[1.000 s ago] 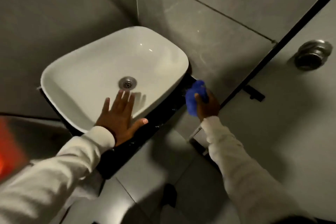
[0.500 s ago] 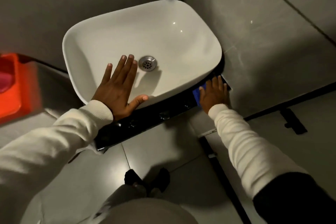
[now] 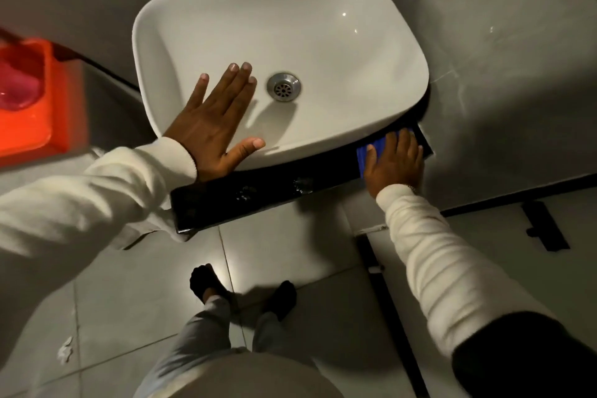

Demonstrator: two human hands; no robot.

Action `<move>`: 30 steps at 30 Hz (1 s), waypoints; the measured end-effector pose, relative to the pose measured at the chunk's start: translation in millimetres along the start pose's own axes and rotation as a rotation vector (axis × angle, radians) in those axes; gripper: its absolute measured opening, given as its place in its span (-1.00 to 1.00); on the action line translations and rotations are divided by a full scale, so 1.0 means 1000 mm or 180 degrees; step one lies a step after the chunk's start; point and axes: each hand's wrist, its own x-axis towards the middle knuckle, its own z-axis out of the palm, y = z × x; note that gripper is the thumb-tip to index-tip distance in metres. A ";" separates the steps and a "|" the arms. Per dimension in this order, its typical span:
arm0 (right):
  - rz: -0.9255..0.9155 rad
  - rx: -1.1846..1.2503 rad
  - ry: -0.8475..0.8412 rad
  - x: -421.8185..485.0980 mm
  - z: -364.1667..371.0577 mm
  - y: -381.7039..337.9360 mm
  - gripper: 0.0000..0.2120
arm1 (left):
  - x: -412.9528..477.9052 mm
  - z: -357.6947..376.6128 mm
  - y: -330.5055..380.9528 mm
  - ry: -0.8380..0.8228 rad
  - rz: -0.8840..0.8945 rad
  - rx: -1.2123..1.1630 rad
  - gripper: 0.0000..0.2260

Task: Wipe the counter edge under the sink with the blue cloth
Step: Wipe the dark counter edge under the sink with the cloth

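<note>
A white basin (image 3: pixel 323 26) sits on a glossy black counter (image 3: pixel 258 197) whose front edge shows below it. My left hand (image 3: pixel 216 126) lies flat with spread fingers on the basin's near rim, holding nothing. My right hand (image 3: pixel 395 165) presses the blue cloth (image 3: pixel 366 153) flat onto the counter's right end, just under the basin's right corner. Most of the cloth is hidden under the palm and fingers.
A metal drain (image 3: pixel 283 86) sits in the basin. An orange container (image 3: pixel 29 97) stands at the left. Grey wall tiles close in behind and to the right. A black partition frame (image 3: pixel 546 226) runs along the floor at right. My feet (image 3: pixel 242 291) stand on grey floor tiles.
My right hand brought the bunched cloth down from the air and flattened it on the counter's right end. The view tilted downward. My left hand stayed on the basin rim.
</note>
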 end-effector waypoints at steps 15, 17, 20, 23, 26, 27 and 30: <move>0.0609 0.0512 0.0210 -0.055 0.012 -0.073 -0.47 | -0.009 -0.010 -0.057 -0.0293 0.0498 0.0404 -0.23; 0.0277 0.0589 0.0133 -0.087 0.016 -0.102 -0.48 | -0.009 -0.010 -0.057 -0.0297 0.0536 0.0372 -0.24; -0.0626 0.0388 -0.0164 -0.121 0.022 -0.104 -0.46 | -0.009 -0.011 -0.057 -0.0299 0.0558 0.0359 -0.26; -0.1309 0.0146 -0.0169 -0.105 0.027 -0.072 -0.44 | -0.009 -0.009 -0.057 -0.0270 0.0517 0.0408 -0.26; -0.1152 0.0281 -0.0021 -0.089 0.025 -0.055 -0.47 | -0.010 -0.008 -0.058 -0.0215 0.0441 0.0431 -0.26; -0.0913 0.0362 0.0072 -0.091 0.025 -0.059 -0.49 | -0.011 -0.007 -0.058 -0.0209 0.0430 0.0429 -0.26; 0.0120 0.0730 0.0370 -0.099 0.028 -0.097 -0.53 | -0.009 -0.006 -0.059 -0.0194 0.0480 0.0357 -0.25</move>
